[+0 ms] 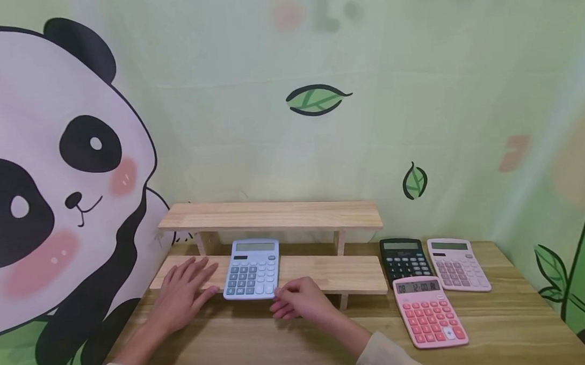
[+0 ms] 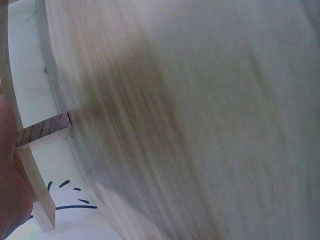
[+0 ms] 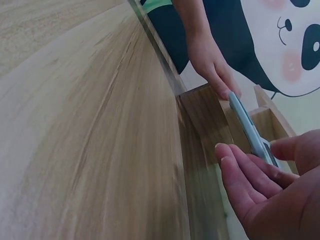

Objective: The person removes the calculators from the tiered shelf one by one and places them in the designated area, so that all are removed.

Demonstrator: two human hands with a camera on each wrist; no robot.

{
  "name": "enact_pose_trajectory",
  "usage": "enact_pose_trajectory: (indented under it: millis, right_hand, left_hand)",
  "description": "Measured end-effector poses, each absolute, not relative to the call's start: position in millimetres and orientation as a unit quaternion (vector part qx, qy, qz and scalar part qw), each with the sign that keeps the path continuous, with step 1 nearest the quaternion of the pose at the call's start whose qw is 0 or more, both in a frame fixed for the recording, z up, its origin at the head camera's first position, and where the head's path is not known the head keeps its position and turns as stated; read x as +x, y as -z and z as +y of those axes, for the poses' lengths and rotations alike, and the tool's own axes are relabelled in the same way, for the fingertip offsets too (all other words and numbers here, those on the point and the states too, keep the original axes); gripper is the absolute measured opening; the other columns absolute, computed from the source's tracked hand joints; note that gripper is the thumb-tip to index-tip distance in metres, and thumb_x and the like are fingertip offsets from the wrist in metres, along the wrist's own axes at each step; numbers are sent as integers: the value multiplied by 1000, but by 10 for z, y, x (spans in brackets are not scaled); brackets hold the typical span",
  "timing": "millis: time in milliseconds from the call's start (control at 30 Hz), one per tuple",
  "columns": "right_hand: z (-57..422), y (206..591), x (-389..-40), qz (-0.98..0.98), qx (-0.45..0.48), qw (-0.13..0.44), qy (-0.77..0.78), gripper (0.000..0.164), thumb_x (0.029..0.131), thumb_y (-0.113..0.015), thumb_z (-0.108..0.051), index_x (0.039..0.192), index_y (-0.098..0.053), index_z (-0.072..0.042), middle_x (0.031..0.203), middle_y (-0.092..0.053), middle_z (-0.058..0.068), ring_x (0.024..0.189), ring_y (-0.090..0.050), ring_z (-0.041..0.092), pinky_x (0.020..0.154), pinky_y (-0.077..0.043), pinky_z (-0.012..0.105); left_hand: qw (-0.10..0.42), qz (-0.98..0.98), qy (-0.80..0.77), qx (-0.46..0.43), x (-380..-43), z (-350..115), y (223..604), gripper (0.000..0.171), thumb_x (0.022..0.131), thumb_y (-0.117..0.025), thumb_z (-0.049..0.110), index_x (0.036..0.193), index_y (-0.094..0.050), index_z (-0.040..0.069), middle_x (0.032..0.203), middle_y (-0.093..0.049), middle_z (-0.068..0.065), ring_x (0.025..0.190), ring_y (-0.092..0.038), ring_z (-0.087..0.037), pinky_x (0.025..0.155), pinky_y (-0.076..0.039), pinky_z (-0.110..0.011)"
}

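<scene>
A light blue calculator point(image 1: 252, 270) leans, keys facing me, against the lower step of a wooden two-tier rack point(image 1: 331, 272). My right hand point(image 1: 303, 300) pinches its lower right corner; in the right wrist view the thumb lies over the calculator point(image 3: 244, 122) and a finger is beneath it. To the left, my left hand point(image 1: 185, 293) rests with spread fingers on the lower step, its thumb near the calculator's left edge. Whether that thumb touches the calculator I cannot tell. The left wrist view has mostly blurred wood, with part of the left hand point(image 2: 12, 175) at its edge.
Right of the rack lie a black calculator point(image 1: 405, 259), a pale pink calculator point(image 1: 459, 265) and a pink calculator point(image 1: 431, 313) overlapping the black one's lower edge. The rack's upper step point(image 1: 274, 215) stands behind. A panda-printed backdrop point(image 1: 252, 125) borders the wooden table point(image 1: 240, 345).
</scene>
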State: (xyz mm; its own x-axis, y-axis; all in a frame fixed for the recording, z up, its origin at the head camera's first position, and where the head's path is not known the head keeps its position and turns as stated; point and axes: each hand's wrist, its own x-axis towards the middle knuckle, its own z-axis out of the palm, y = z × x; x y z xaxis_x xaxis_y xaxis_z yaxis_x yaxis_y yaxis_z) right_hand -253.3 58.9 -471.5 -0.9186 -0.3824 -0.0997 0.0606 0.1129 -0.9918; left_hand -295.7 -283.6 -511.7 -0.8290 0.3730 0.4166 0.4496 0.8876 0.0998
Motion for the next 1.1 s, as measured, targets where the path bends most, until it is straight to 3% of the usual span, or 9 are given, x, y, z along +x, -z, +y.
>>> enact_pose_trajectory:
  millis: [300, 633, 1100]
  right_hand:
    - [525, 4748, -2519, 728, -92, 146, 663, 26, 106, -65, -14, 107, -73, 11, 90, -79, 20, 83, -79, 34, 75, -66, 42]
    - [624, 4806, -2462, 722, -89, 139, 672, 25, 106, -64, -14, 107, -72, 10, 91, -78, 19, 82, -79, 32, 79, -65, 46]
    - [800, 4868, -2394, 711, -84, 125, 687, 23, 105, -65, -11, 111, -74, 9, 90, -78, 20, 78, -78, 28, 72, -65, 36]
  left_hand:
    - [201, -951, 94, -217, -2962, -2838, 5147, 59, 105, -60, 54, 156, -56, 25, 161, -49, -12, 151, -34, -45, 121, -23, -69]
    - [197, -950, 99, -220, -2948, -2821, 5176, 58, 105, -60, 54, 156, -56, 24, 161, -48, -12, 152, -34, -44, 121, -22, -70]
    - [219, -943, 100, -228, -2955, -2859, 5141, 58, 104, -64, 50, 155, -57, 22, 159, -51, -14, 150, -36, -45, 120, -22, -69]
